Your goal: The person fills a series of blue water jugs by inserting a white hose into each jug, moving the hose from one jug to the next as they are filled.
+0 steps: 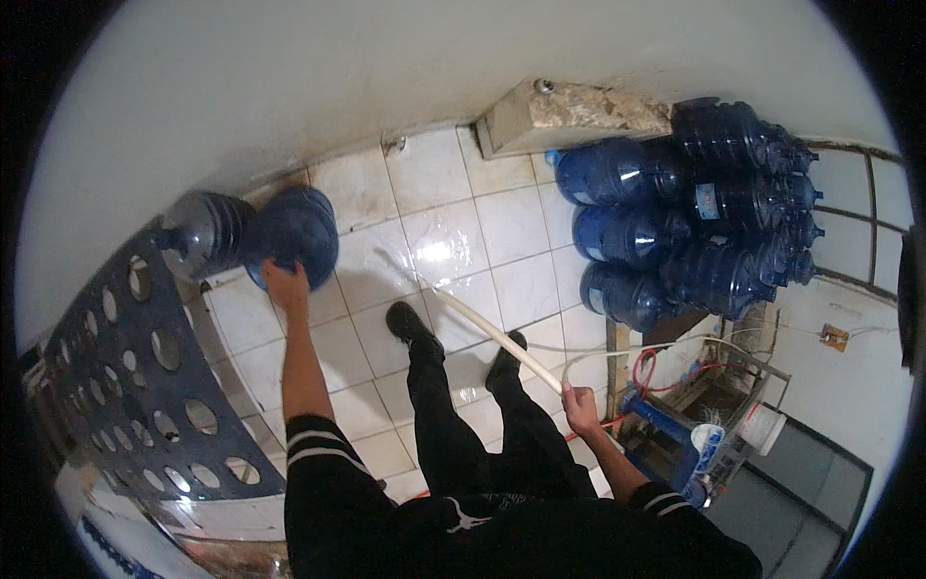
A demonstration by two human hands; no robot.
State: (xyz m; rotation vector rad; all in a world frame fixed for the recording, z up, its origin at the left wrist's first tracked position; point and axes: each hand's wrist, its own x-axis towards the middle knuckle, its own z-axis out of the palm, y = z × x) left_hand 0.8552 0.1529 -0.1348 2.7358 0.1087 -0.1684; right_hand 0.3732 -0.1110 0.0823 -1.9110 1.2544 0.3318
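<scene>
My left hand (288, 284) grips the near side of a blue plastic water jug (293, 228), and the grip's exact spot is partly hidden by my fingers. Against that jug, on its left, stands a greyish water jug (206, 235) with ridged sides. My right hand (581, 407) is closed around a pale flexible hose (499, 339). The hose's far end points down over the white tiled floor (506, 224), where the tiles look wet and shiny. A faint stream seems to leave its tip.
Several blue water jugs (629, 231) lie stacked at the right. A dark panel with round holes (184, 376) leans at the left. By the wall sits a worn masonry block (571, 116). A metal stand (665, 423), a white bucket (762, 428) and a red hose (644, 369) are at lower right.
</scene>
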